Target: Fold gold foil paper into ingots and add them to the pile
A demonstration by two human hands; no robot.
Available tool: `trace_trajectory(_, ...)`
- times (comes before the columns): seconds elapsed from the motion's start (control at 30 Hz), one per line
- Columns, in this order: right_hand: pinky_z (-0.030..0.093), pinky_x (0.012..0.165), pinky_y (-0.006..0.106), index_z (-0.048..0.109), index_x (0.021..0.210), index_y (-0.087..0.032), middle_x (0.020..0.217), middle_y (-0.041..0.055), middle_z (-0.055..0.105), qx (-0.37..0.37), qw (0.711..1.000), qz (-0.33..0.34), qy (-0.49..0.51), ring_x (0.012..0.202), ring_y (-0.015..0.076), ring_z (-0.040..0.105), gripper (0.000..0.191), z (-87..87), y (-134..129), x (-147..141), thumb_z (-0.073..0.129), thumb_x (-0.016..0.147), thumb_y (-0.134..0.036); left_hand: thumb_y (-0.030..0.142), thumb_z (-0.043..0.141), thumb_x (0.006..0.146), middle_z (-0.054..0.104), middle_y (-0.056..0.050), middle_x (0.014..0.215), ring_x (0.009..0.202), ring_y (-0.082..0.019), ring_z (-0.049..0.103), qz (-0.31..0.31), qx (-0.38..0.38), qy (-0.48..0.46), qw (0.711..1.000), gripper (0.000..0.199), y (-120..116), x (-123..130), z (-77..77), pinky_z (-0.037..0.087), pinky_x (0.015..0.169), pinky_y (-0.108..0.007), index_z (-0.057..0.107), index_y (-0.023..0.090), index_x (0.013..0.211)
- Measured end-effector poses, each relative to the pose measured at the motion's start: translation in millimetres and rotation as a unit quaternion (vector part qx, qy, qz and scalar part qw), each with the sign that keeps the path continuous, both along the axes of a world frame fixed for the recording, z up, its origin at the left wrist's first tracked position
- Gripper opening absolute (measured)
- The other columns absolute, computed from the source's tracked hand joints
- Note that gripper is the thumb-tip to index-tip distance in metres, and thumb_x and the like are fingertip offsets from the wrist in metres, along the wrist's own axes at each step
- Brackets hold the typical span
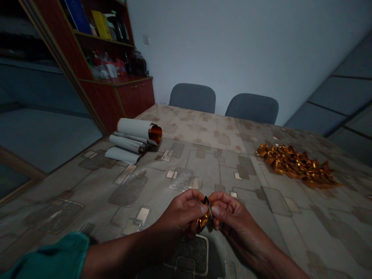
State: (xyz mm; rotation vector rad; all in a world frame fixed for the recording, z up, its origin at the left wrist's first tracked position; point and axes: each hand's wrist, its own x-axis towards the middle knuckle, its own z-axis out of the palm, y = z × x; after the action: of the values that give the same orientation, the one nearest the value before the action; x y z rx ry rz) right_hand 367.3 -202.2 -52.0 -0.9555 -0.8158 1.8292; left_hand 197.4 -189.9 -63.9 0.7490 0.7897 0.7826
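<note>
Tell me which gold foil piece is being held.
The small foil piece pinched between the left hand and right hand; the other gold pieces lie grouped on the tablecloth to the right, untouched.

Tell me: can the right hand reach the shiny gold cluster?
Probably, with a stretch: nothing visible stands between the right hand and the gold cluster, though that hand is pinching the small gold piece.

dimly lit overall, with a cool bluish cast on the wall (247,50). paler across the far part of the tabletop (186,131), darkest at the upper left. softly shadowed beneath the hands (184,211). flecked with small glints on the pinched gold foil (202,222) and the gold foil pile (293,161). stretched and tilted toward the edges, wide-lens fashion. murky around the cabinet shelves (122,43).
</note>
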Motion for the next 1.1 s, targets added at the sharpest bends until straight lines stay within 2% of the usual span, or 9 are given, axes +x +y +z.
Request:
trace_trajectory(0.13,0.041,0.056,0.019,0.075,0.086,-0.018,0.063,-0.0031,0.062,-0.011,1.000,0.001,-0.001,0.055,0.0067,0.051,0.033,-1.7,0,1,0.093,0.066,-0.036,0.055,0.081,0.070,0.056,0.006,0.057,0.041,-0.006,0.042,-0.004,0.027,0.030,0.999,0.050,2,-1,-1.6,0.026,0.038,-0.018,0.050,0.020,0.087)
trace_trajectory(0.27,0.041,0.056,0.019,0.075,0.088,-0.018,0.069,-0.0020,0.064,-0.014,1.000,-0.007,0.007,0.056,0.0063,0.050,0.031,-1.3,1,3,0.092,0.067,-0.035,0.048,0.079,0.075,0.064,0.001,0.072,0.049,-0.007,0.048,-0.048,0.000,-0.003,0.999,0.045,3,-4,-0.5,0.030,0.042,-0.017,0.051,0.019,0.094)
trace_trajectory(0.37,0.041,0.056,0.019,0.075,0.088,-0.018,0.068,-0.0026,0.063,-0.010,1.000,-0.003,0.011,0.055,0.0063,0.049,0.030,-1.1,2,3,0.092,0.069,-0.034,0.038,0.082,0.072,0.066,-0.001,0.078,0.054,-0.008,0.051,-0.073,0.001,-0.006,0.997,0.044,4,-6,0.2,0.032,0.044,-0.018,0.051,0.020,0.098)
trace_trajectory(0.5,0.041,0.056,0.018,0.075,0.087,-0.017,0.068,-0.0023,0.063,0.002,1.000,0.012,0.006,0.057,0.0066,0.051,0.029,-1.7,1,1,0.091,0.070,-0.034,0.033,0.081,0.067,0.065,0.000,0.072,0.048,-0.007,0.046,-0.058,-0.006,0.019,0.998,0.042,3,-4,3.2,0.027,0.041,-0.018,0.050,0.019,0.093)
trace_trajectory(0.6,0.041,0.057,0.018,0.075,0.088,-0.017,0.068,-0.0024,0.063,0.001,1.000,0.011,0.006,0.057,0.0062,0.051,0.029,-2.7,1,1,0.091,0.071,-0.034,0.034,0.081,0.069,0.064,0.000,0.071,0.048,-0.006,0.047,-0.047,-0.012,0.015,0.999,0.040,2,-3,5.9,0.029,0.043,-0.017,0.051,0.019,0.091)
trace_trajectory(0.73,0.043,0.058,0.018,0.075,0.090,-0.016,0.074,-0.0011,0.065,-0.017,1.000,0.002,0.011,0.058,0.0064,0.051,0.029,-2.7,2,4,0.091,0.071,-0.032,0.036,0.079,0.076,0.063,0.000,0.072,0.050,-0.007,0.049,-0.045,-0.042,-0.025,0.998,0.036,3,-6,6.1,0.033,0.044,-0.017,0.053,0.018,0.094)
trace_trajectory(0.83,0.045,0.060,0.020,0.075,0.091,-0.017,0.076,-0.0009,0.064,-0.023,1.000,-0.003,0.017,0.060,0.0074,0.052,0.029,-0.3,4,6,0.090,0.072,-0.032,0.031,0.076,0.081,0.065,-0.003,0.080,0.057,-0.007,0.055,-0.055,-0.076,-0.095,0.991,0.030,4,-9,5.4,0.041,0.052,-0.017,0.055,0.016,0.097)
trace_trajectory(0.97,0.045,0.061,0.021,0.076,0.092,-0.018,0.075,-0.0012,0.062,-0.025,1.000,0.000,0.017,0.061,0.0082,0.051,0.027,6.1,4,8,0.089,0.072,-0.031,0.022,0.079,0.080,0.066,-0.005,0.089,0.070,-0.008,0.061,-0.065,-0.106,-0.133,0.983,0.030,5,-10,5.8,0.044,0.065,-0.016,0.058,0.014,0.100)
trace_trajectory(1.1,0.045,0.065,0.023,0.075,0.096,-0.019,0.081,0.0000,0.062,-0.005,1.000,0.010,0.006,0.066,0.0102,0.053,0.030,10.9,1,9,0.088,0.072,-0.031,0.023,0.079,0.080,0.067,-0.008,0.092,0.073,-0.010,0.062,-0.065,-0.095,-0.143,0.983,0.029,4,-10,6.5,0.044,0.068,-0.018,0.059,0.013,0.099)
